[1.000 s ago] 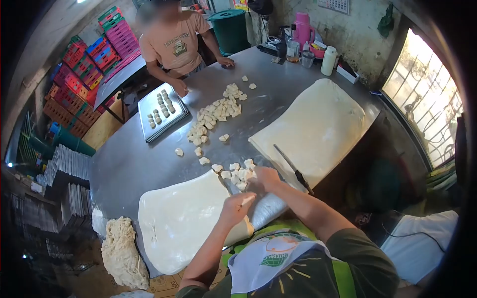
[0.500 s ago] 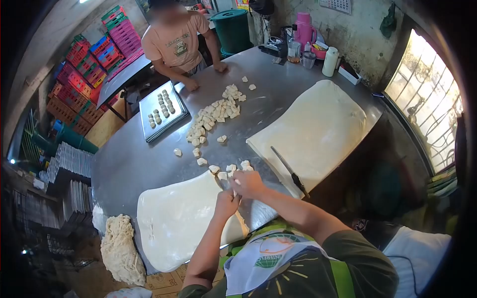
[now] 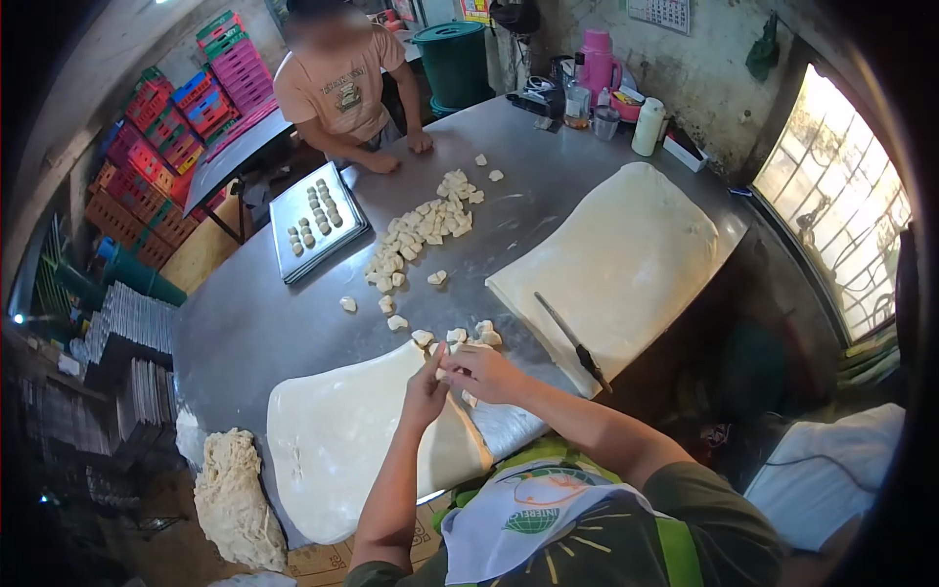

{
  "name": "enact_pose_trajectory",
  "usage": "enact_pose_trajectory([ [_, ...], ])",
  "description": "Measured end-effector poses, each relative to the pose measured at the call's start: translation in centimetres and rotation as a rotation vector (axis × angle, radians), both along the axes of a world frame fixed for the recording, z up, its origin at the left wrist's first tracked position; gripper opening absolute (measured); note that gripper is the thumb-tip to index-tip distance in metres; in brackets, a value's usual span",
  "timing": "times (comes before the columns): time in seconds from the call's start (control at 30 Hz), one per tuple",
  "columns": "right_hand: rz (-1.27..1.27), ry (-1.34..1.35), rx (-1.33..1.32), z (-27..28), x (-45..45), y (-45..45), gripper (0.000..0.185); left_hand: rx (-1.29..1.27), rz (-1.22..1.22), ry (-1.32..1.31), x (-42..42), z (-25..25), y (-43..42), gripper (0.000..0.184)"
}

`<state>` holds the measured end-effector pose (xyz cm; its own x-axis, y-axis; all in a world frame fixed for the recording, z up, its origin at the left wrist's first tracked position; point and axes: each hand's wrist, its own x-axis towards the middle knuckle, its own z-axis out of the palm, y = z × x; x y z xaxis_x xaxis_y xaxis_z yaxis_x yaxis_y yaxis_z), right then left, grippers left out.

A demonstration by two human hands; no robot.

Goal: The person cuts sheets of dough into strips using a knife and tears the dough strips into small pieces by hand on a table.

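Observation:
My left hand (image 3: pixel 426 389) is closed over the upper right edge of a large smooth dough sheet (image 3: pixel 342 440). Against it, my right hand (image 3: pixel 484 374) is closed too, its fingers meeting the left ones. What either hand grips is too small to make out. Small cut dough pieces (image 3: pixel 486 334) lie just beyond my fingers, and a larger pile of pieces (image 3: pixel 421 231) is farther up the metal table. To the right, a knife with a dark handle (image 3: pixel 567 328) rests at the near edge of a second dough sheet (image 3: pixel 631 254).
Across the metal table (image 3: pixel 245 333), a person (image 3: pixel 347 93) stands by trays with dough balls (image 3: pixel 293 259). Rough dough (image 3: pixel 235 499) sits at the near left edge. A pink flask (image 3: pixel 597 64), bottles and a white flask (image 3: pixel 648 125) line the back right.
Both hands have moved left and up along the dough's cut edge and come together. The other person's hand has drawn back from the trays.

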<state>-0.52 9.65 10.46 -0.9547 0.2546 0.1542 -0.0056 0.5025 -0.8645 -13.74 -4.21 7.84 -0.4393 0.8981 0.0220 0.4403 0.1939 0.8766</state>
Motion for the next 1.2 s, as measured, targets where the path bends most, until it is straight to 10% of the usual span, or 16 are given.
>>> enact_pose_trajectory([
  [0.17,-0.222,0.318,0.257,1.1,0.1,-0.6,0.039,0.518,0.276,-0.193,2.5,1.8,1.7,0.059],
  [0.27,-0.11,0.292,0.238,0.1,0.9,-0.5,0.043,-0.013,-0.144,-0.063,-0.7,-1.6,0.3,0.04],
  [0.57,-0.254,0.089,0.191,0.8,2.7,1.1,0.041,0.197,0.045,-0.099,5.2,2.8,2.6,0.026],
  [0.67,-0.299,-0.122,0.26,-2.9,2.7,5.1,0.04,-0.357,-0.214,0.432,6.4,3.4,2.9,0.02],
  [0.8,-0.297,-0.363,0.271,-5.9,3.7,8.7,0.042,0.129,0.013,-0.07,9.6,5.0,3.6,0.022],
  [0.93,-0.173,0.219,0.26,-2.0,5.7,5.4,0.04,0.256,0.2,-0.025,8.1,0.5,3.4,0.034],
  [1.1,0.001,0.114,-0.031,-0.3,6.6,3.4,0.038,0.005,0.156,-0.214,8.0,1.2,3.2,0.037],
  [1.2,-0.173,0.166,0.048,-2.2,5.8,3.3,0.039,-0.062,0.131,0.141,9.6,-1.5,3.9,0.029],
])
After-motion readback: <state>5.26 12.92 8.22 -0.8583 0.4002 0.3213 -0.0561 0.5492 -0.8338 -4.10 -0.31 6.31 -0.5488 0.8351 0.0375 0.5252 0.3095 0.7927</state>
